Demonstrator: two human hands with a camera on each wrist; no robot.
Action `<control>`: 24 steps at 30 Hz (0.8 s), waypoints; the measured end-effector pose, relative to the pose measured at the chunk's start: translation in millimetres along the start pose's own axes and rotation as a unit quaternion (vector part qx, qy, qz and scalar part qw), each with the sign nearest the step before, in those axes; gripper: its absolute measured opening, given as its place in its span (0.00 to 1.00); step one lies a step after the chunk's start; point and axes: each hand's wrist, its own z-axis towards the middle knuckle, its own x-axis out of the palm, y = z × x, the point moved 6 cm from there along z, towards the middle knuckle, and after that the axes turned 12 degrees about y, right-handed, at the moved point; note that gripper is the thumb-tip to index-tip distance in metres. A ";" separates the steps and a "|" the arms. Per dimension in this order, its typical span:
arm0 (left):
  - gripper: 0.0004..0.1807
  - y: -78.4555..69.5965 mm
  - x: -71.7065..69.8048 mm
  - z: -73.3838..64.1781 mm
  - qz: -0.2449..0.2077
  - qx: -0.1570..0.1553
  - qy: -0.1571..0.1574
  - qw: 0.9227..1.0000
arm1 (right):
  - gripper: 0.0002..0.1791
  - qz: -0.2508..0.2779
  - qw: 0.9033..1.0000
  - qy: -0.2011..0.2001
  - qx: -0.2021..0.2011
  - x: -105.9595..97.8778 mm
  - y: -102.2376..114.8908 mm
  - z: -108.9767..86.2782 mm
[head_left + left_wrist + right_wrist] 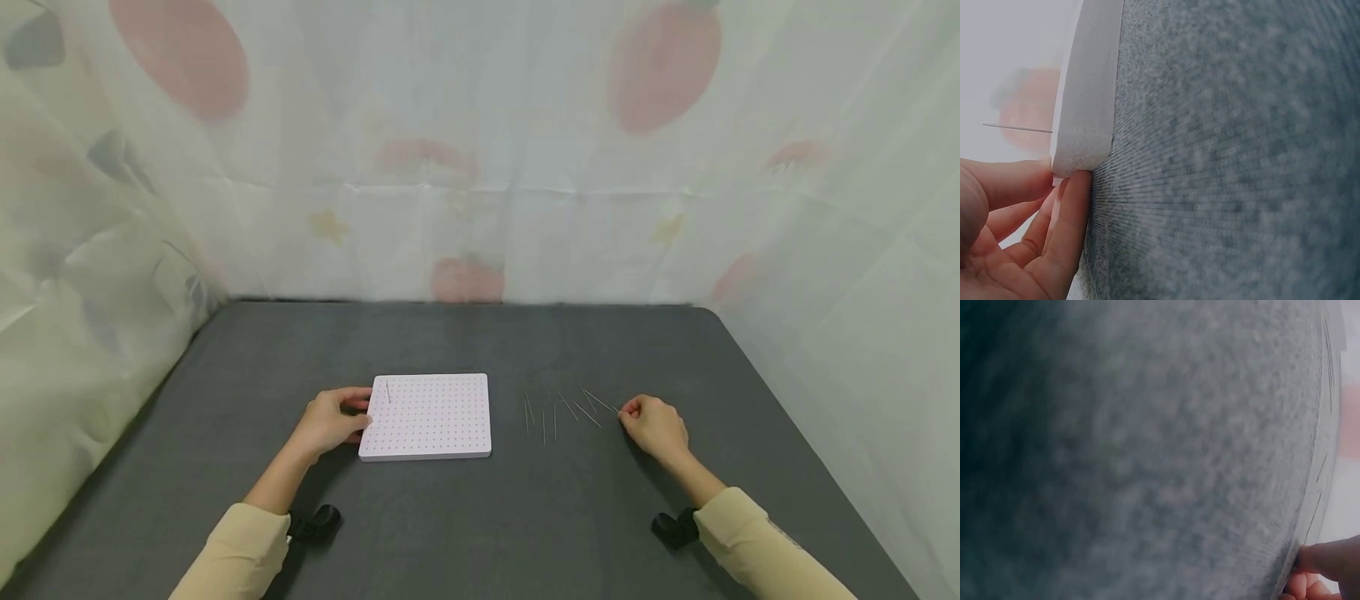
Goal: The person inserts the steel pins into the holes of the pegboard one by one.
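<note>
A white board (427, 421) with rows of small holes lies on the dark table. One thin metal pin (388, 392) stands upright in its far left corner; the left wrist view also shows this pin (1017, 128) sticking out of the board's face. My left hand (330, 421) grips the board's left edge between thumb (1016, 178) and fingers. To the right of the board, my right hand (655, 427) pinches the near end of a thin metal pin (600, 400) at the table surface. In the right wrist view, the right fingertips (1316, 559) touch the table, partly cut off.
Several more thin pins (555, 421) lie scattered on the table (480, 525) between the board and my right hand. A patterned white curtain (480, 233) hangs behind the table's far edge, with more fabric on both sides.
</note>
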 end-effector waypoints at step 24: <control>0.27 -1.7 0.3 -2.4 -0.008 -0.002 -0.001 1.000 | 0.10 -0.053 0.998 -0.006 -0.030 2.6 8.2 0.6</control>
